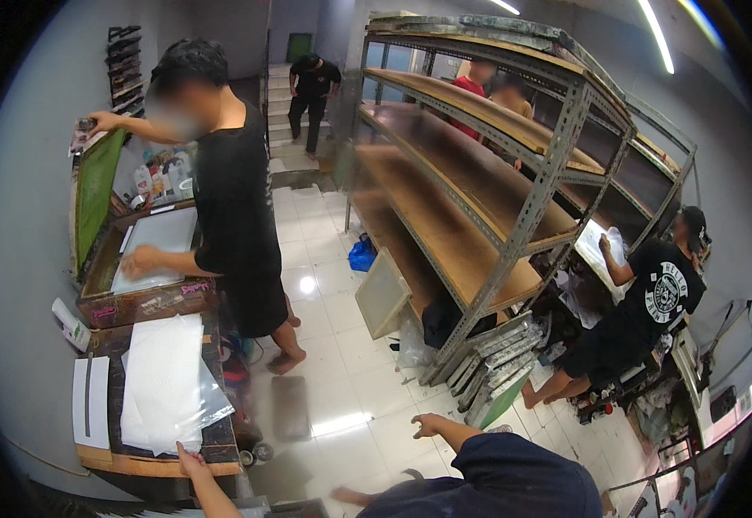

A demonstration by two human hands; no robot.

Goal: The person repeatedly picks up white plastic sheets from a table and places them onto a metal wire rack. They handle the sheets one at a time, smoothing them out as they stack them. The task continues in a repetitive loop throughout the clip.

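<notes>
Tiled workshop floor (333,380), grey walls, tube lighting. Item: stack of thin white sheets (162,380), directly beyond the left hand (193,466), whose fingertips meet its near edge, apparently to control that corner; whether they pinch a sheet cannot be told. Clear plastic sheet (218,404): projecting from the stack's right side. Support: dark wood-edged bench (134,466), presumably putting the stack within easy reach. Slotted white board (100,406): left of that grip. Right hand (429,425): well apart, over floor, fingers partly curled, nothing visible held. Farther beyond the left hand: green-mesh printing screen (100,194), tilted up by a co-worker (238,216), likely to expose the bed (156,246). Beyond the right hand: slotted-angle rack (514,259), frames (488,363) leaning together at its foot, probably to save floor space.
</notes>
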